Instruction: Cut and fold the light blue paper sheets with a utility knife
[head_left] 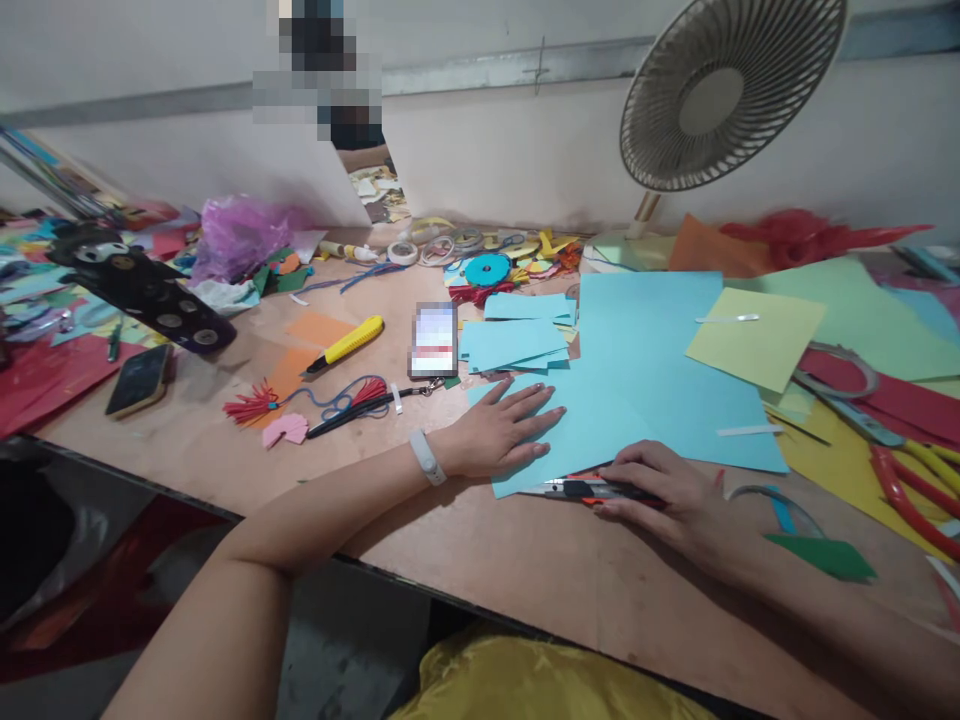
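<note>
My left hand [502, 430] lies flat with its fingers spread on a light blue sheet of paper [592, 420]. My right hand [667, 500] is closed around a utility knife [577, 488] with a black and silver body and some red beside it. The knife lies low along the sheet's near edge, its tip pointing left; the palm hides its rear end. More light blue paper [652, 320] spreads beyond both hands. Cut light blue pieces [514, 343] are stacked behind my left hand. A pale yellow-green piece [757, 335] rests on the blue paper at the right.
At the left lie a yellow utility knife [349, 343], red tassels [251, 402], a phone [140, 380] and a dark bottle [142, 290]. A lit phone [433, 340] sits mid-table. Red-handled pliers [900, 490] and a green piece [821, 556] are right. A fan [712, 100] stands behind.
</note>
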